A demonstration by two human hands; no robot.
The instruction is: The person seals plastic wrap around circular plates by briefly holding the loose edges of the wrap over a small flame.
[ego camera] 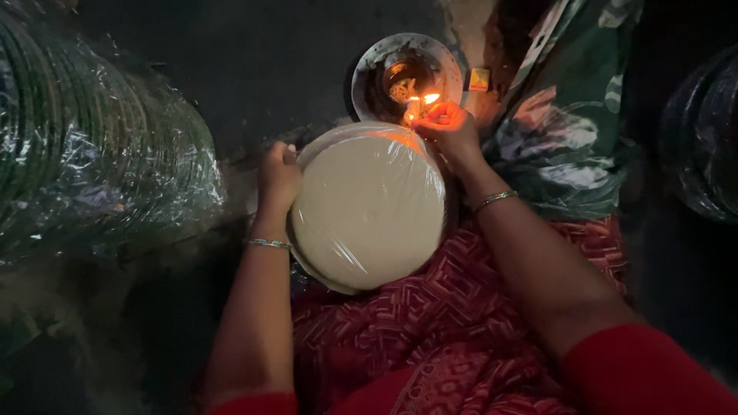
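1. Right hand (448, 127) is pinching the top edge of a plastic-wrapped stack of pale round plates (369, 207), holding the wrap's rim right at a small flame (421, 101). Fingers are basically touching the fire, so burnt fingertips are the obvious risk imo.
2. Left hand (278, 175) is clenched on the stack's far-left rim, steadying it. The stack is sitting tilted on the lap, over the red patterned cloth (461, 307). If that grip is slipping, the whole thing is rolling toward the flame.
3. Film is thin, so too long at the flame prob means a melted hole, or dripping plastic.
4. Flame is coming from a lamp in a metal dish (407, 77) on the floor, just beside a floral green fabric (569, 131). Loose cloth that near is sketchy.
5. Wrapped stacks (92, 154) are lying well apart on the left, fine there.
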